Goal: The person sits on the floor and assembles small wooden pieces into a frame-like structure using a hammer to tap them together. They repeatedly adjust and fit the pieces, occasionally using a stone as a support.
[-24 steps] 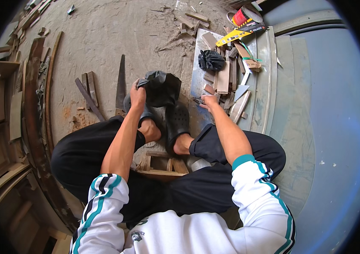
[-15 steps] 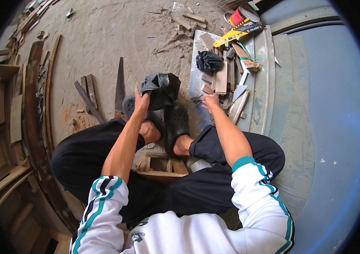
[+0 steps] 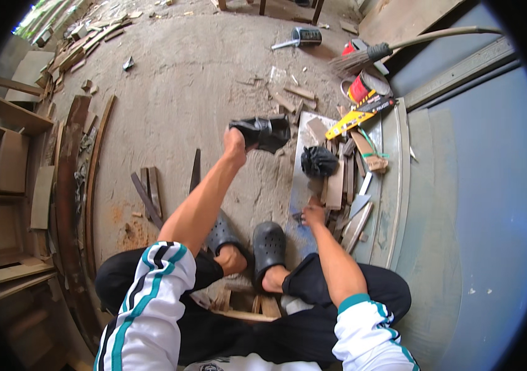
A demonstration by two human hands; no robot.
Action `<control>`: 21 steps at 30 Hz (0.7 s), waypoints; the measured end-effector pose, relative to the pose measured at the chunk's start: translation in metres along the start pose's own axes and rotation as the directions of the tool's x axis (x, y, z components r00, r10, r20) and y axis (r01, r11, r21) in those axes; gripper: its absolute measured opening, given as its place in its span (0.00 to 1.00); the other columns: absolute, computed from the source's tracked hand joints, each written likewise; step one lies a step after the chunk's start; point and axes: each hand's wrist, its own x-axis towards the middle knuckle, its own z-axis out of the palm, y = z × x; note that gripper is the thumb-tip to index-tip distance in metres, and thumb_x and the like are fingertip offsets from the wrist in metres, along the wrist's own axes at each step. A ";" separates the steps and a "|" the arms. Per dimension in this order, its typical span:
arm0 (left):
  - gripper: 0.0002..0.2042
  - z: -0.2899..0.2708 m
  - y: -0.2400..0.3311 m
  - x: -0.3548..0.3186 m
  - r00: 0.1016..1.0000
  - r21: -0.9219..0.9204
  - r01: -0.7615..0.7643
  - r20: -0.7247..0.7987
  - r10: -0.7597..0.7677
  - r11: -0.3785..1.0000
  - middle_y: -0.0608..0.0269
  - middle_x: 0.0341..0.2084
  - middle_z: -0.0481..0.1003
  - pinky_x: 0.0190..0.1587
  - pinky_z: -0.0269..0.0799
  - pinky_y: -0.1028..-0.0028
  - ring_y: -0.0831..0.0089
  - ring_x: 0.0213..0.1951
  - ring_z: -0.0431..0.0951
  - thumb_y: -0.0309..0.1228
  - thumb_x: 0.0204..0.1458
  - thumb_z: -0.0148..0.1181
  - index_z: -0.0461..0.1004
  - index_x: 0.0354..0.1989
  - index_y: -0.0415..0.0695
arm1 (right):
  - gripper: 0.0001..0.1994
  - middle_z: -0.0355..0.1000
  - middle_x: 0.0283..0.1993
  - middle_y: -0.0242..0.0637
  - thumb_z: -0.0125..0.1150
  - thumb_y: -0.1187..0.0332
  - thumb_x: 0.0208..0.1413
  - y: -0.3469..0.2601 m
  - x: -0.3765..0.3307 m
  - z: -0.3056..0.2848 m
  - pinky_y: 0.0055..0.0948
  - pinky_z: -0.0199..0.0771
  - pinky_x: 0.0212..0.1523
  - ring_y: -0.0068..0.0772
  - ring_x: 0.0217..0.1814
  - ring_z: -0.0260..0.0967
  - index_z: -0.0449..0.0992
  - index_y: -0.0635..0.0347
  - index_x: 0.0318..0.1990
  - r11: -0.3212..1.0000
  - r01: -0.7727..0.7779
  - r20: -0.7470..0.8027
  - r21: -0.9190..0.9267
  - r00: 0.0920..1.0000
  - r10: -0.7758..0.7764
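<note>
My left hand is stretched forward over the floor, its fingers closed on the edge of a crumpled black plastic bag. My right hand is low at the near left edge of the wood-offcut pile, with fingers curled down beside a small wooden block. Small dark thin bits lie at its fingertips; what the fingers hold is too small to make out. A second black plastic bag, bunched up, sits on the offcuts just beyond that hand.
A yellow-and-black saw sleeve lies across the pile's far end, near a red can and a broom. Farther off lies a dark container. Planks line the left. A saw blade rests beyond my left clog.
My left hand has swung forward and away from my feet with the black plastic bag, which now hangs flatter. My right hand stays by the offcuts. The view has tilted farther ahead.
</note>
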 end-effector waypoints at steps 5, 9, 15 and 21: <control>0.25 0.080 0.084 0.049 0.881 -0.235 -0.277 0.324 0.344 0.932 0.52 0.64 0.63 0.58 0.68 0.42 0.53 0.62 0.67 0.43 0.64 0.48 0.56 0.67 0.48 | 0.17 0.77 0.47 0.54 0.56 0.63 0.55 0.042 0.049 -0.016 0.50 0.77 0.42 0.57 0.40 0.77 0.76 0.57 0.51 0.903 0.144 -0.139 -0.404 0.966 -0.216; 0.49 0.002 0.057 0.065 0.881 0.362 -0.318 0.454 0.132 0.876 0.44 0.75 0.40 0.69 0.52 0.46 0.47 0.73 0.49 0.53 0.60 0.57 0.25 0.76 0.50 | 0.16 0.70 0.56 0.53 0.56 0.62 0.56 -0.006 -0.021 0.009 0.49 0.71 0.56 0.54 0.59 0.68 0.77 0.55 0.50 0.747 0.227 0.036 -0.625 0.964 -0.263; 0.48 -0.089 -0.077 -0.001 0.892 0.644 -0.407 0.434 0.129 0.647 0.37 0.59 0.71 0.68 0.56 0.60 0.51 0.66 0.65 0.54 0.58 0.59 0.42 0.73 0.33 | 0.22 0.63 0.62 0.47 0.61 0.62 0.54 -0.015 -0.071 0.011 0.49 0.67 0.61 0.53 0.66 0.60 0.73 0.51 0.58 0.667 0.276 -0.011 -0.692 0.920 -0.392; 0.43 -0.131 -0.128 -0.073 0.921 0.775 -0.325 0.389 -0.003 0.542 0.39 0.57 0.73 0.65 0.61 0.63 0.50 0.63 0.70 0.52 0.58 0.58 0.48 0.73 0.35 | 0.25 0.63 0.65 0.47 0.61 0.60 0.54 0.004 -0.063 0.006 0.49 0.66 0.63 0.52 0.67 0.61 0.72 0.50 0.60 0.663 0.272 0.019 -0.697 0.932 -0.362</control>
